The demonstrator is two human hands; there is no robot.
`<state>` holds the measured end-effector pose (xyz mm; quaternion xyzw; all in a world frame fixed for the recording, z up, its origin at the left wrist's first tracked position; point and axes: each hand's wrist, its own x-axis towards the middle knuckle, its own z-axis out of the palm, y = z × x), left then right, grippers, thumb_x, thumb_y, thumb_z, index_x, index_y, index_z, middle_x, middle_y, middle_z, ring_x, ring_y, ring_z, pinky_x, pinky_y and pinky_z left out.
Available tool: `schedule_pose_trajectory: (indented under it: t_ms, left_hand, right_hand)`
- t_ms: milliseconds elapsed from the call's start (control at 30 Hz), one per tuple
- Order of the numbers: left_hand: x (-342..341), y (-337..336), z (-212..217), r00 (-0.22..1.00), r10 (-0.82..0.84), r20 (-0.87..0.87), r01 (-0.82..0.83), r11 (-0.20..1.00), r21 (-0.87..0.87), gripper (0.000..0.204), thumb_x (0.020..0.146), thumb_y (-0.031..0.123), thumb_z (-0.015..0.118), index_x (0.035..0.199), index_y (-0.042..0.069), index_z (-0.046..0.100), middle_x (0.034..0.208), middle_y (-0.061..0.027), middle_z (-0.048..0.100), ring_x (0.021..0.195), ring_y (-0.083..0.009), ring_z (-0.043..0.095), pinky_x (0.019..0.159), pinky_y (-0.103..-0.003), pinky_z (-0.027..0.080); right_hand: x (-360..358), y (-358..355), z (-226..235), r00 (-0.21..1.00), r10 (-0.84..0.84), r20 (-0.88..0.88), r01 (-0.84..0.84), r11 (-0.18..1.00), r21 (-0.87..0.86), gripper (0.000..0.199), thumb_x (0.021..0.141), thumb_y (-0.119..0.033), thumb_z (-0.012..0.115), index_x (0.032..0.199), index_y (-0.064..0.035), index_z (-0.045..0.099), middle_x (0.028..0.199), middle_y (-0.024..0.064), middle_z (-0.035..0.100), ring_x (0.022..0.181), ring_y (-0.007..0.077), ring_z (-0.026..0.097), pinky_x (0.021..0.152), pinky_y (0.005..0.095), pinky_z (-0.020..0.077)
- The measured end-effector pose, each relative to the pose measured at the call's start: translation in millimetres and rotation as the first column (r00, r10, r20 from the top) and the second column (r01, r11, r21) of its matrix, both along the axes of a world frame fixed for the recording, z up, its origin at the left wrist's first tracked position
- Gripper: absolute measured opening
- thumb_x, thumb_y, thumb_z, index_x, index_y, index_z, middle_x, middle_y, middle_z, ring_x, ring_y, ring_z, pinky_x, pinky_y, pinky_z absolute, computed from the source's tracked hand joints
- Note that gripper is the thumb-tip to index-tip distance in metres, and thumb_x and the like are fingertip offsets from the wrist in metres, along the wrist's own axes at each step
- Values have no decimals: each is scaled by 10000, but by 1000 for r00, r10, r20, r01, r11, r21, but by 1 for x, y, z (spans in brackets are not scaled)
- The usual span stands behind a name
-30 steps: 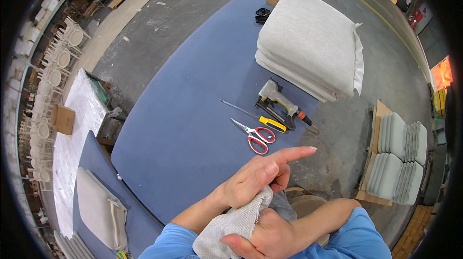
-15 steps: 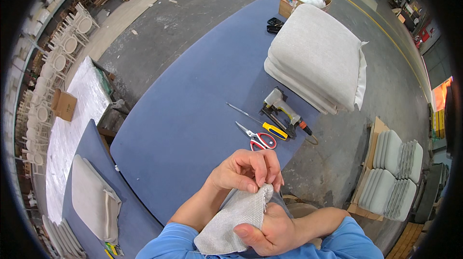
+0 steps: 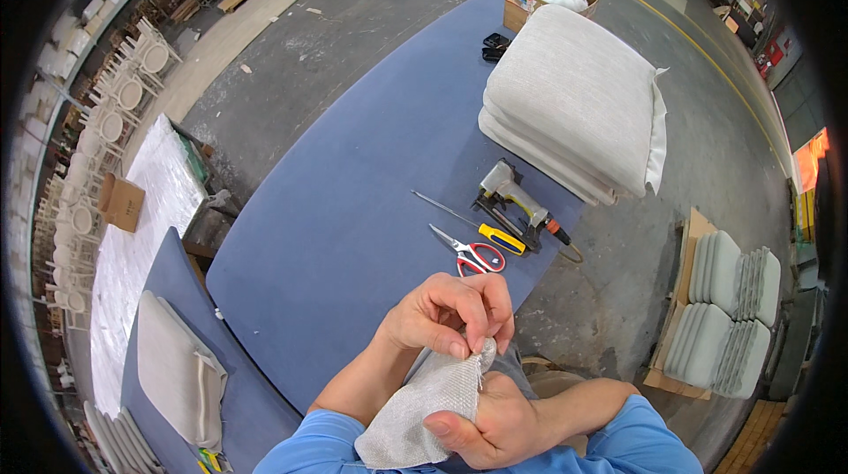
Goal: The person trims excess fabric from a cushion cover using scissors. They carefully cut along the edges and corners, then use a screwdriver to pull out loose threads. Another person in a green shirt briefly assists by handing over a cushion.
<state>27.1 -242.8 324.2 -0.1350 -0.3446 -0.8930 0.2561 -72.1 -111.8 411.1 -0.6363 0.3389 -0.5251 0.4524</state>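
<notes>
A piece of light grey woven fabric (image 3: pixel 411 417) with a frayed edge is held close in front of me. My left hand (image 3: pixel 450 315) is closed, its fingertips pinching the fabric's upper corner. Lower down, my right hand (image 3: pixel 495 421) grips the frayed side with the thumb in front; its other fingers are hidden. Just beyond my hands, on the blue table (image 3: pixel 327 227), lie scissors with red and white handles (image 3: pixel 473 257), a yellow-handled screwdriver (image 3: pixel 499 237) and a staple gun (image 3: pixel 517 200) with a hose.
Grey cushions are stacked (image 3: pixel 574 94) at the table's far right, beside a black object (image 3: pixel 495 45) and a box of white stuffing (image 3: pixel 526 10). On the left, another cushion (image 3: pixel 177 368) lies on a second blue surface. More cushions (image 3: pixel 720 306) stand on cardboard at right.
The view has shifted slightly. Both hands keep their hold on the fabric, with only a very small movement of the fingers at its corner.
</notes>
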Motion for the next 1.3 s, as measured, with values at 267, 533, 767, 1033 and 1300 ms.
schedule_pose_trajectory:
  t_ms: [267,533,767,1033,1300]
  left_hand:
    - [2,0,13,997,-3,80,9,997,-75,216,834,218,851,899,36,754,1008,-114,560,941,-273,630,827,-377,508]
    - [1,1,26,993,17,116,3,986,-169,271,797,251,866,801,22,721,943,-106,513,888,-276,584,785,-393,514]
    - [0,1,39,991,-27,131,63,959,-277,207,880,215,789,815,40,700,988,-104,540,898,-207,527,797,-325,452]
    - [7,-4,50,981,-38,192,123,883,-453,339,950,320,723,801,17,698,1004,-180,584,905,-285,588,808,-406,516]
    - [5,2,20,991,-77,113,74,997,32,303,1012,301,595,1061,14,678,1063,-210,614,999,-353,655,865,-461,544]
  right_hand:
    - [-10,5,-8,984,167,-57,-163,984,75,265,1092,-209,542,1137,-5,705,960,100,684,852,303,664,804,408,525]
    - [-8,5,-8,997,73,13,-72,996,-49,238,1081,-147,551,1106,20,718,829,81,659,711,271,631,686,393,503]
    - [-8,13,-22,994,79,69,-72,992,-98,257,1071,-148,541,1136,34,711,899,99,677,760,288,648,714,391,517]
    - [-1,12,-13,972,107,207,-87,991,-105,226,1063,-130,544,1087,11,719,903,123,710,753,312,683,684,398,536]
    - [-4,19,-43,986,129,105,-107,976,-189,302,1068,-182,528,1219,30,681,1129,139,725,1010,330,698,905,410,530]
